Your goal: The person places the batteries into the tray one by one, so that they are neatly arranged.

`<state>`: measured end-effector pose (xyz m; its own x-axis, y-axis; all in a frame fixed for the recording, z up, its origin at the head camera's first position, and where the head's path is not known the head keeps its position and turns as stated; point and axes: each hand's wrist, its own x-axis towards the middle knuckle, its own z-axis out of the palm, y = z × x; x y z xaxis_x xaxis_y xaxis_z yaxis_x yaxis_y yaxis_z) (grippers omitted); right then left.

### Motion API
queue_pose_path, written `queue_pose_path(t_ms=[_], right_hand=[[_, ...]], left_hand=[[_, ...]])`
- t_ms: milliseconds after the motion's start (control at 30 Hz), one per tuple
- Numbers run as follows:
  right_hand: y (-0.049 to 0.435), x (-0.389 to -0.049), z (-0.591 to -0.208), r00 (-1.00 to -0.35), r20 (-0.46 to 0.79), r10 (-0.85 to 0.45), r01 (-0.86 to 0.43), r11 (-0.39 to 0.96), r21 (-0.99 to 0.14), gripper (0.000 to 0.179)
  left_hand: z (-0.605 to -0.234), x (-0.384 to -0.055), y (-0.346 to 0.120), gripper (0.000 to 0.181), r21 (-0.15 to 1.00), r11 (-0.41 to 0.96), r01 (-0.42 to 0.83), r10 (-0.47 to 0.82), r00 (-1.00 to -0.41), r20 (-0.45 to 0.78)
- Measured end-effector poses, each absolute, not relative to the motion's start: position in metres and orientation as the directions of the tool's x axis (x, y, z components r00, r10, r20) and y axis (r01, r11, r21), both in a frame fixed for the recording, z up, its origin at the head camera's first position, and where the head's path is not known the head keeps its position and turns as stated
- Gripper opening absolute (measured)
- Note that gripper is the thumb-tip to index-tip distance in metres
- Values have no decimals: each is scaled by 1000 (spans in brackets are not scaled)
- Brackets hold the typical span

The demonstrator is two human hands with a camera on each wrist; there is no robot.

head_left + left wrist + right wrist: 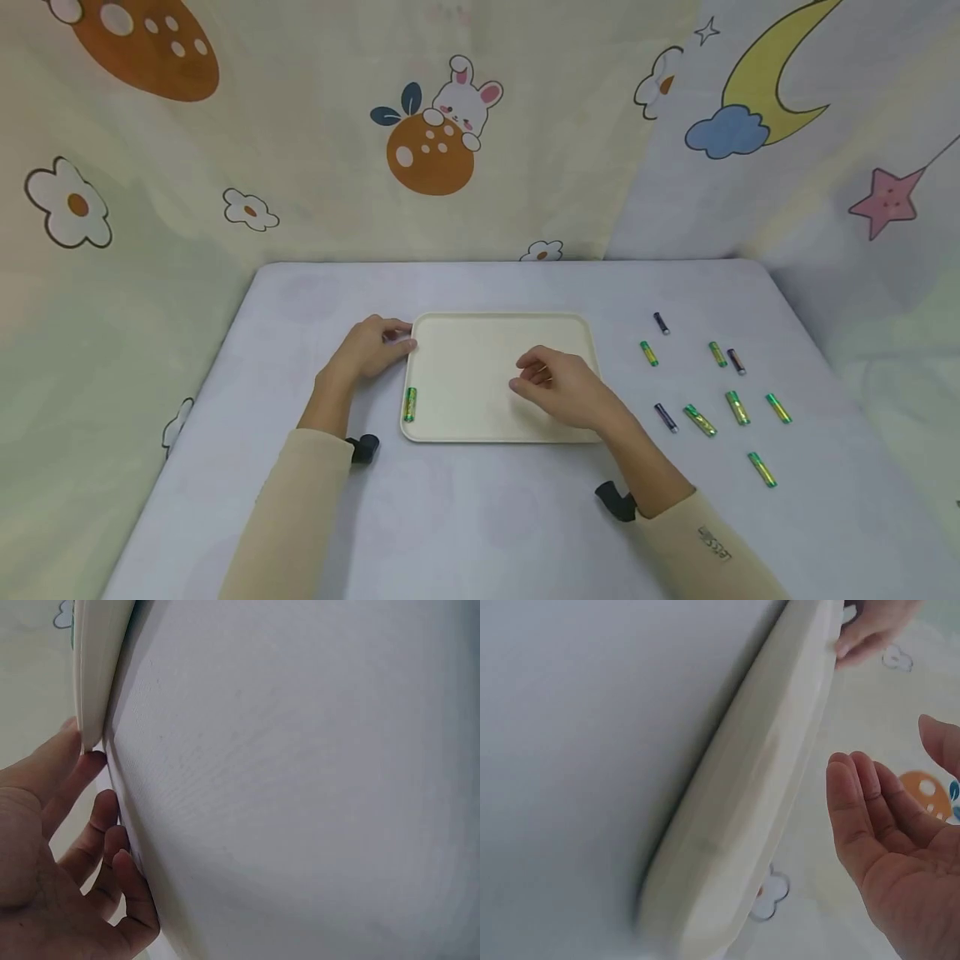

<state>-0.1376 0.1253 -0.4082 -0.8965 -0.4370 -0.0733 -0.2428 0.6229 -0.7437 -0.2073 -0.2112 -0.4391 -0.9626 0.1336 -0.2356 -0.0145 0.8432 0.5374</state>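
A shallow cream tray (465,379) lies on the table, with one green-and-gold battery (410,404) along its left edge. At the tray's left side my left hand (369,346) pinches the rim between thumb and index finger. The left wrist view shows that thumb (56,754) at the rim, with the other fingers bent below. Over the right half of the tray hovers my right hand (566,385). Its fingers (847,795) are loosely bent, the thumb stands apart, and nothing is between them.
Right of the tray several batteries lie scattered, some green-and-gold, such as one battery (700,420), others dark and thinner, such as another battery (665,417). A white cloth covers the table (480,517). Behind it hangs a patterned curtain (315,125).
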Motion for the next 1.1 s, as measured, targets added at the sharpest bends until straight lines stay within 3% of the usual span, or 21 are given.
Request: queue_pose_path(t_ms=[333, 1100], right_hand=[[196, -135, -405, -933, -77, -352, -195, 673, -714, 42], [299, -127, -395, -975, -85, -203, -104, 765, -635, 51]], left_hand=[[-443, -209, -208, 49, 548, 836, -24, 129, -962, -240], [-443, -208, -211, 48, 548, 837, -16, 130, -965, -227]])
